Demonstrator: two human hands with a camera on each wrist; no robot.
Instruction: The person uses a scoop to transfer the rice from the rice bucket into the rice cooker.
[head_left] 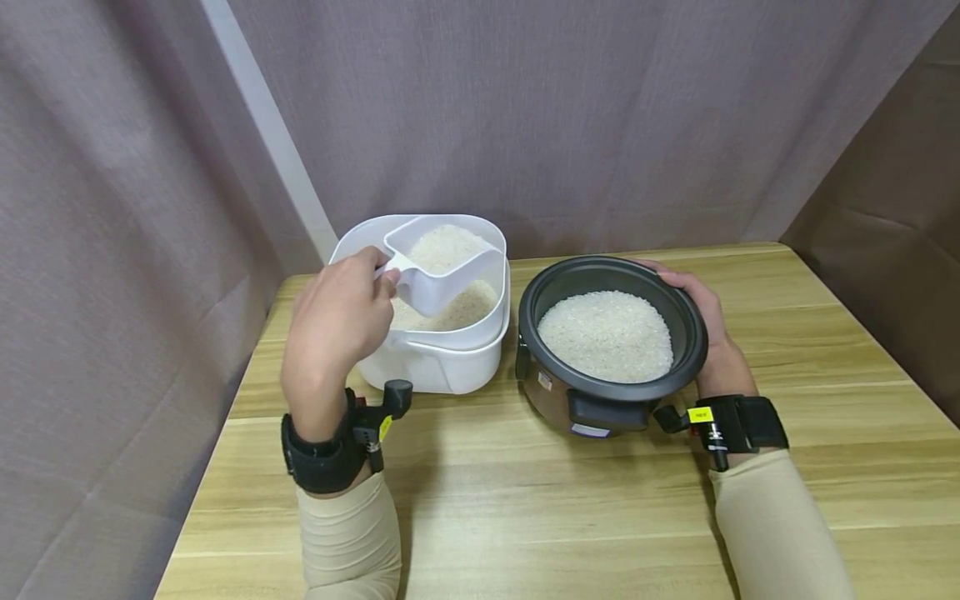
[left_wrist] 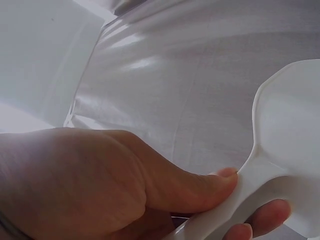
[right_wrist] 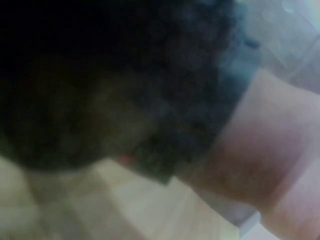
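My left hand [head_left: 341, 321] grips the handle of a white scoop [head_left: 442, 262] heaped with rice, held above the white rice container [head_left: 450, 367]. In the left wrist view my thumb [left_wrist: 200, 187] presses on the scoop handle [left_wrist: 250, 190] with fingertips curled beneath it. A black rice cooker pot [head_left: 611, 333], partly filled with white rice [head_left: 606, 336], stands to the right of the container. My right hand [head_left: 708, 329] wraps round the pot's far right side. The right wrist view is a dark blur of the pot [right_wrist: 110, 85] and my hand [right_wrist: 260, 155].
Everything stands on a wooden table [head_left: 525, 500] whose left edge is close to the container. Grey curtains [head_left: 525, 108] hang behind and to the left. More rice lies inside the container under the scoop.
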